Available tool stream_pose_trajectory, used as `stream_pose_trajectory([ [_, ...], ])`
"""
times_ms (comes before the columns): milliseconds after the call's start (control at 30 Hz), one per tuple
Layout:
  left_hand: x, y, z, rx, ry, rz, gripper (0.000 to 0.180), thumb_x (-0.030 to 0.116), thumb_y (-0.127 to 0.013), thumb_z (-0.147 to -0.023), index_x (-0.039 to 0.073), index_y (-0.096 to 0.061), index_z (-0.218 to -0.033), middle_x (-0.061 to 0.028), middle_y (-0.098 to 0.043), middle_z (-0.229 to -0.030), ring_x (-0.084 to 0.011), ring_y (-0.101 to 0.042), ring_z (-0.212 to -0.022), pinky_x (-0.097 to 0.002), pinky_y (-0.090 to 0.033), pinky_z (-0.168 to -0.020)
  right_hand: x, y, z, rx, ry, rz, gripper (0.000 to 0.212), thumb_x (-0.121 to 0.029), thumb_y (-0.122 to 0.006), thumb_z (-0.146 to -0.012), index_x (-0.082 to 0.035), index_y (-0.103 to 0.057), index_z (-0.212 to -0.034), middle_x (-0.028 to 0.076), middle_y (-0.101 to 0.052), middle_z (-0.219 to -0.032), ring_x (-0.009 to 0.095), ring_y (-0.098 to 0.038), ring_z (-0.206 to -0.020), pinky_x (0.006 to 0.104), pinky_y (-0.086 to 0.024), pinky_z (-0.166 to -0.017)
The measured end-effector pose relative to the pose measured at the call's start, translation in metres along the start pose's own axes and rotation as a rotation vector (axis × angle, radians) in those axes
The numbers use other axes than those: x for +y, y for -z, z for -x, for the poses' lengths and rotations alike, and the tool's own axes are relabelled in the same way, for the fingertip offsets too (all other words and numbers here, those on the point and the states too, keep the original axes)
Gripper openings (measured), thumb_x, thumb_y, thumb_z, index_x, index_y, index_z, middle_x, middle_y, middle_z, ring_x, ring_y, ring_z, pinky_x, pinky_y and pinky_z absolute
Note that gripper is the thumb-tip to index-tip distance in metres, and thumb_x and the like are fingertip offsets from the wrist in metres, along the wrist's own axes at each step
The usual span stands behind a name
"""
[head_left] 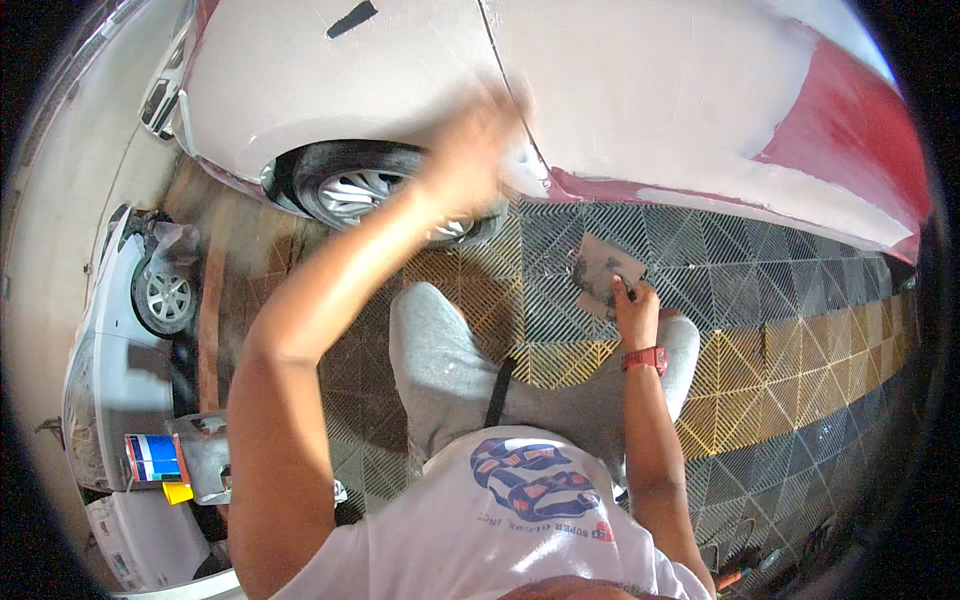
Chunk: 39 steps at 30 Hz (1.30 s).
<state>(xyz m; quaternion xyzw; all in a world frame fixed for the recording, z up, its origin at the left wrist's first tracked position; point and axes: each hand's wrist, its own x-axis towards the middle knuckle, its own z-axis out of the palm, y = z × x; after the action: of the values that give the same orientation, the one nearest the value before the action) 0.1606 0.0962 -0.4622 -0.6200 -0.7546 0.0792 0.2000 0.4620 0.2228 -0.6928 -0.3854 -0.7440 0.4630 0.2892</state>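
Left hand (480, 143) blurred near fender's (340, 85) door-side edge, finger state can't tell | Right hand (637, 305) pinching brown sheet (603, 270) | Judgement: keep strokes light

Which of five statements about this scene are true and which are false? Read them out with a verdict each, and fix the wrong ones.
1. The right hand is empty. False: it holds a flat piece.
2. A red watch is on the right wrist. True.
3. The left hand appears blurred in front of the car. True, though whether it touches the car cannot be told.
4. The trousers are bright green. False: they are grey.
5. The car shows both pale and red areas. True.
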Motion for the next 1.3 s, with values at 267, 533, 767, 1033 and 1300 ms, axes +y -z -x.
stream_pose_trajectory([
  [267,0.001,0.035,-0.019,0.355,-0.089,0.066,0.087,0.059,-0.054,-0.099,0.005,-0.03,-0.162,-0.0201,-0.028,-0.168,-0.0381,-0.017,-0.159,-0.0603,-0.01,-0.127,0.011,0.013,0.0,0.035,-0.051,0.128,0.054,-0.039,-0.074,-0.096,0.01,-0.061,-0.077,0.024,-0.059,-0.066,0.036,-0.054,-0.057,0.0457,-0.046,-0.061],
  [533,0.109,-0.049,0.083,-0.783,-0.687,0.044,0.081,0.041,-0.069,-0.091,0.004,-0.04,-0.157,-0.0192,-0.036,-0.165,-0.0354,-0.025,-0.157,-0.0534,-0.016,-0.129,0.002,0.016,-0.002,0.031,-0.076,0.114,0.053,-0.039,-0.072,-0.097,0.01,-0.063,-0.079,0.026,-0.062,-0.071,0.037,-0.057,-0.061,0.0465,-0.046,-0.063],
  [767,0.022,0.015,-0.029,0.443,0.217,-0.016,0.086,0.052,-0.057,-0.099,-0.001,-0.03,-0.16,-0.029,-0.026,-0.166,-0.0424,-0.02,-0.157,-0.0618,-0.01,-0.127,0.007,0.017,-0.003,0.026,-0.117,0.101,0.054,-0.038,-0.073,-0.096,0.01,-0.059,-0.074,0.027,-0.06,-0.07,0.038,-0.058,-0.062,0.0476,-0.045,-0.064],
  [1033,0.101,-0.048,0.034,-0.164,-0.474,0.105,0.081,0.04,-0.069,-0.092,0.007,-0.039,-0.159,-0.0211,-0.034,-0.165,-0.0343,-0.025,-0.157,-0.0599,-0.016,-0.127,0.015,0.014,-0.006,0.054,-0.128,0.182,0.055,-0.04,-0.075,-0.094,0.008,-0.059,-0.073,0.025,-0.059,-0.067,0.036,-0.053,-0.058,0.0477,-0.045,-0.062],
  [1300,0.068,-0.092,0.037,-0.143,-0.045,-0.013,0.08,0.05,-0.068,-0.091,-0.002,-0.049,-0.15,-0.0227,-0.043,-0.16,-0.0364,-0.03,-0.154,-0.0526,-0.013,-0.129,0.002,0.008,-0.001,0.018,-0.053,0.198,0.054,-0.038,-0.073,-0.096,0.009,-0.059,-0.074,0.024,-0.057,-0.065,0.031,-0.051,-0.057,0.0457,-0.043,-0.06],
])
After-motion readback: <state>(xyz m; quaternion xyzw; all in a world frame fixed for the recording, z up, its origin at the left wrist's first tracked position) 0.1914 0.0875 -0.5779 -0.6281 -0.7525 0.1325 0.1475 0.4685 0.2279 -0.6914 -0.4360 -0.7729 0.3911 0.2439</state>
